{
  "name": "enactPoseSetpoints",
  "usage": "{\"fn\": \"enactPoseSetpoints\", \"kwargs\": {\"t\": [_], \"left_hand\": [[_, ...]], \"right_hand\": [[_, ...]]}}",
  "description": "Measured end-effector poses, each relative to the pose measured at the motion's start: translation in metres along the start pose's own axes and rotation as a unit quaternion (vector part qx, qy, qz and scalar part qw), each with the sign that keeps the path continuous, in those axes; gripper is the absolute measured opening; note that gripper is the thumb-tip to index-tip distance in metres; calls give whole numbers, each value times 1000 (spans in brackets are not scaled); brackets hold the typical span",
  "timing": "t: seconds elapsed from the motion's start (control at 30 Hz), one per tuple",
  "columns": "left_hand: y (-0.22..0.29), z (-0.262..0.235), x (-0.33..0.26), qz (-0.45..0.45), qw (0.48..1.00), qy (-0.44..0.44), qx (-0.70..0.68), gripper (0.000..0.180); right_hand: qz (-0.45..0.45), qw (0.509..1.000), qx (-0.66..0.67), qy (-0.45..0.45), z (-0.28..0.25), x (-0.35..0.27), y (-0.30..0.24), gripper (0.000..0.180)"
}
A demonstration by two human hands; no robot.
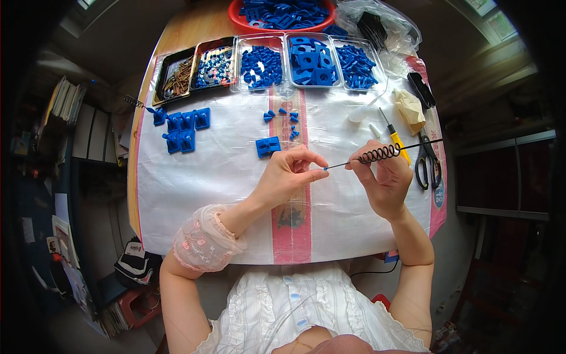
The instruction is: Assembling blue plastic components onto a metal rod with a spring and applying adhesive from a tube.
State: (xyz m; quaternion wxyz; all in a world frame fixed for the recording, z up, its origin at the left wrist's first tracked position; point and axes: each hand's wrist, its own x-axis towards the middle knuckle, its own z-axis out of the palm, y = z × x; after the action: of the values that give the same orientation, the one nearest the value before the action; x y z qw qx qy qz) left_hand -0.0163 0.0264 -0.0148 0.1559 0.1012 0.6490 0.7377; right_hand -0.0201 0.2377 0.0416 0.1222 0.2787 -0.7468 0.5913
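Over the middle of the table, my right hand (383, 177) is closed round a black coil spring (380, 154) with a straight wire running out of each end. The left wire end reaches a small blue plastic piece (325, 169), pinched between the thumb and forefinger of my left hand (292, 174). Just beyond my left hand lies a square blue plastic part (267, 147). Several small blue pegs (293, 117) are scattered farther off. To the left sit several joined-looking blue assemblies (181, 130); another black coil spring (133, 101) sticks out past the table edge beside them.
Along the back stand trays of brass-coloured screws (179, 78), nuts (216, 66), blue pegs (260, 64) and square blue parts (311, 61). Behind them is a red basin (236, 22). A yellow-handled screwdriver (398, 145), black scissors (422, 170) and a crumpled tan packet (411, 110) lie at right.
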Motion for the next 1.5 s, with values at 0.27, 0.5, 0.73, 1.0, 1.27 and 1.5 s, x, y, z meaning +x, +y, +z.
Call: {"fn": "enactPoseSetpoints", "kwargs": {"t": [0.27,0.5,0.73,1.0,1.27,1.5], "left_hand": [[-3,-1,1,1,1000,0,7,16],[-4,0,1,3,1000,0,2,15],[-5,-1,1,-2,1000,2,7,15],[-1,-1,0,-9,1000,-5,20,14],[-4,0,1,0,1000,0,3,15],[1,-2,0,-23,1000,-13,15,13]], "right_hand": [[1,1000,-7,3,0,0,2,14],[9,1000,-12,10,1,-2,2,14],[6,1000,-9,7,1,-1,2,14],[6,1000,-6,3,-1,-1,1,14],[11,1000,0,3,-1,-1,0,15],[13,1000,-9,4,0,-1,2,15]]}}
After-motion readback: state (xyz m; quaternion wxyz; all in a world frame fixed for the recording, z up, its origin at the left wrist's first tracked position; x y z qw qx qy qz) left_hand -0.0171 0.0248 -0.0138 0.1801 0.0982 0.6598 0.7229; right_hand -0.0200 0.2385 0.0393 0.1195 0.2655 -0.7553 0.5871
